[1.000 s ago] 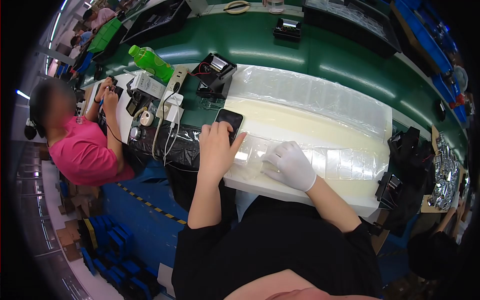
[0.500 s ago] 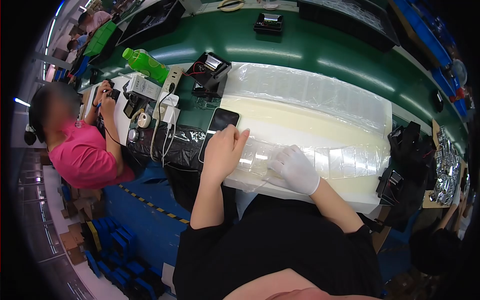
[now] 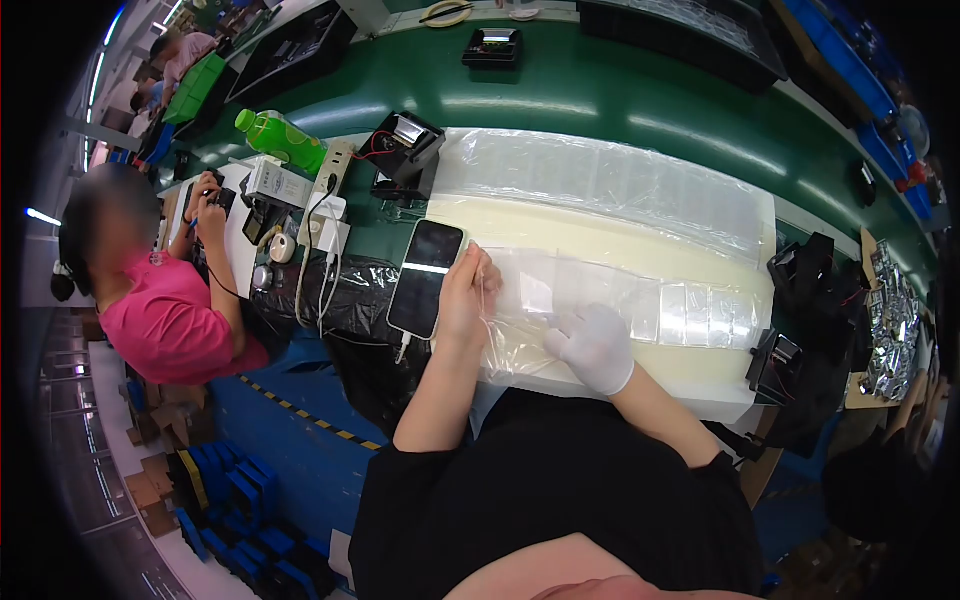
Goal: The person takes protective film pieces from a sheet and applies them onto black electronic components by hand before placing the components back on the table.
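Note:
My bare left hand (image 3: 468,298) is closed at the left end of a clear plastic film (image 3: 700,312), its fingertips pinching the raised edge. My right hand (image 3: 592,347), in a white glove, has its fingers bunched on the same film, a short way to the right. The film between the hands is creased and partly lifted; rectangular sections show along its right part. Behind it, a second clear plastic strip (image 3: 600,185) with similar sections lies on the pale board (image 3: 560,238). A phone (image 3: 428,280) with a cable plugged in lies just left of my left hand.
Black device housings (image 3: 405,150) stand at the back left beside a power strip (image 3: 335,172) and a green bottle (image 3: 282,140). More black parts (image 3: 775,360) sit at the board's right end. A co-worker in a pink shirt (image 3: 185,320) works at the left.
My left hand has shifted from beside the phone onto the film's left end and turned, lifting the edge. My right hand stays on the film, its fingers more bunched. The view has shifted slightly.

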The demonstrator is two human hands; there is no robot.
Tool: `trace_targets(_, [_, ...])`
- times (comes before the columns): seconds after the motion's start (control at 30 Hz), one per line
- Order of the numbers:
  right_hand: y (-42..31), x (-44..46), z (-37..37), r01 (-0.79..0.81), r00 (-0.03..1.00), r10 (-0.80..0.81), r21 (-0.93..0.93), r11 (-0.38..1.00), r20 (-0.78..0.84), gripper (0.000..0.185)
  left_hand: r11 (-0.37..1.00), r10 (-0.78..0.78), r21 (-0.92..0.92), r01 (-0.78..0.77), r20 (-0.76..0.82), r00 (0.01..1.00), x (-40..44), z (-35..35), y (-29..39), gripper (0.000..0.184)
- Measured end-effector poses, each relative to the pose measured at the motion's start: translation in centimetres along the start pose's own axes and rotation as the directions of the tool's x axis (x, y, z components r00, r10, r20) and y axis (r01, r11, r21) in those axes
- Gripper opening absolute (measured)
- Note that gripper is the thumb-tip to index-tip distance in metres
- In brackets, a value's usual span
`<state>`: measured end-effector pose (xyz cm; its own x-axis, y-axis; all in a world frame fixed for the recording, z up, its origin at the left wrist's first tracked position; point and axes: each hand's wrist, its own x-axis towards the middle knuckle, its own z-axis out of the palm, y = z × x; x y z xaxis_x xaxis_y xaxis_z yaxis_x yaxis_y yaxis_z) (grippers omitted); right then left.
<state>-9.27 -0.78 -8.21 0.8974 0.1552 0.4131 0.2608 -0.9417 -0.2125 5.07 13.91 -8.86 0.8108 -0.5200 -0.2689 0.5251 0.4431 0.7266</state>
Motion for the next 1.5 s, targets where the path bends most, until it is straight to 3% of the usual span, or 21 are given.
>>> trace_targets(0.03, [0.0, -0.2, -0.1, -0.010, 1.000, 0.010, -0.024, 1.000, -0.021, 0.017, 0.993, -0.022, -0.120, 0.021, -0.006, 1.000, 0.1, 0.0, -0.3, 0.023])
trace_targets(0.07, [0.0, -0.3, -0.4, -0.012, 1.000, 0.011, -0.026, 1.000, -0.021, 0.017, 0.992, -0.023, -0.121, 0.022, -0.004, 1.000, -0.1, 0.6, -0.1, 0.023])
trace_targets(0.2, [0.9, 0.9, -3.8, -0.044, 0.995, 0.073, 0.370, 0.928, -0.066, 0.020, 1.000, -0.016, 0.021, 0.020, -0.187, 0.982, -0.3, 3.5, 2.8, 0.030])
trace_targets(0.23, [1.3, 1.0, -5.8, -0.047, 0.983, 0.120, 0.436, 0.899, -0.141, 0.025, 1.000, -0.015, 0.021, 0.019, -0.192, 0.981, -0.3, 3.4, 2.8, 0.030])
trace_targets(0.3, [2.0, 1.4, -8.6, -0.047, 0.963, 0.172, 0.504, 0.862, -0.205, 0.031, 0.999, 0.001, -0.041, 0.001, 0.057, 0.998, -0.2, 2.8, 2.7, 0.031])
trace_targets(0.37, [2.9, 2.2, -9.6, -0.215, 0.877, 0.404, 0.540, 0.814, -0.261, 0.039, 0.995, 0.036, -0.103, -0.004, 0.316, 0.948, 0.1, 2.8, 2.7, 0.033])
trace_targets(0.43, [2.8, 4.6, -10.0, -0.196, 0.918, 0.356, 0.585, 0.787, -0.173, 0.047, 0.999, 0.034, -0.045, -0.016, 0.416, 0.909, -0.5, 4.3, 2.1, 0.036])
trace_targets(0.57, [1.8, 7.0, -9.5, -0.149, 0.960, 0.245, 0.501, 0.853, -0.132, 0.054, 0.995, -0.030, 0.095, -0.013, 0.437, 0.899, -1.6, 6.2, 1.0, 0.037])
trace_targets(0.7, [1.7, 7.0, -8.6, -0.192, 0.964, 0.257, 0.497, 0.847, -0.066, 0.060, 0.978, -0.091, -0.135, 0.162, 0.422, 0.902, -1.9, 6.5, 0.4, 0.039])
trace_targets(0.9, [2.7, 6.5, -8.1, -0.183, 0.943, 0.306, 0.565, 0.805, -0.131, 0.049, 0.935, -0.244, -0.175, 0.308, 0.310, 0.919, -2.1, 7.2, 0.1, 0.039])
trace_targets(1.03, [3.6, 5.8, -7.5, -0.012, 0.958, 0.225, 0.754, 0.657, -0.180, 0.033, 0.845, -0.396, -0.271, 0.460, 0.258, 0.881, -1.5, 7.2, 0.5, 0.038])
trace_targets(1.1, [2.4, 6.0, -9.2, 0.028, 0.962, 0.185, 0.746, 0.665, -0.201, 0.021, 0.943, -0.312, -0.028, 0.332, 0.274, 0.910, 0.1, 4.9, 0.7, 0.032])
trace_targets(1.13, [2.2, 5.6, -9.8, 0.031, 0.962, 0.182, 0.746, 0.665, -0.202, 0.021, 0.944, -0.309, -0.028, 0.329, 0.274, 0.911, 0.3, 4.6, 1.7, 0.032])
trace_targets(1.17, [2.2, 4.8, -10.5, 0.036, 0.974, 0.129, 0.686, 0.727, -0.187, 0.019, 0.920, -0.245, 0.367, 0.135, 0.271, 0.931, 0.5, 4.3, 3.0, 0.029])
trace_targets(1.2, [2.0, 4.2, -11.3, 0.043, 0.983, 0.079, 0.622, 0.781, -0.167, 0.017, 0.716, -0.183, 0.694, -0.077, 0.293, 0.939, 0.6, 4.1, 4.1, 0.027])
trace_targets(1.27, [1.2, 4.0, -13.8, 0.076, 0.962, 0.167, 0.795, 0.602, -0.218, 0.018, 0.496, -0.044, 0.860, -0.120, 0.163, 0.986, 1.3, 3.6, 5.6, 0.026])
trace_targets(1.3, [1.7, 3.7, -13.9, 0.081, 0.962, 0.161, 0.796, 0.600, -0.219, 0.018, 0.496, -0.037, 0.860, -0.121, 0.160, 0.986, 1.3, 3.4, 6.4, 0.026])
trace_targets(1.37, [3.2, 3.0, -14.1, 0.262, 0.911, 0.123, 0.781, 0.567, -0.395, 0.016, 0.417, 0.008, 0.897, -0.145, 0.156, 0.988, 1.8, 3.3, 8.4, 0.025])
trace_targets(1.4, [3.5, 2.3, -13.8, 0.266, 0.907, 0.125, 0.779, 0.568, -0.402, 0.016, 0.530, -0.007, 0.832, -0.165, 0.199, 0.980, 2.5, 2.7, 9.7, 0.025])
trace_targets(1.47, [3.5, -0.1, -12.6, -0.090, 0.824, 0.564, 0.968, 0.234, -0.060, 0.015, 0.737, 0.052, 0.640, -0.218, 0.269, 0.962, 4.3, 2.7, 12.6, 0.026])
trace_targets(1.5, [3.4, -1.1, -11.7, -0.214, 0.698, 0.700, 0.977, 0.005, 0.150, 0.015, 0.684, 0.108, 0.671, -0.285, 0.293, 0.950, 5.7, 3.2, 14.2, 0.028])
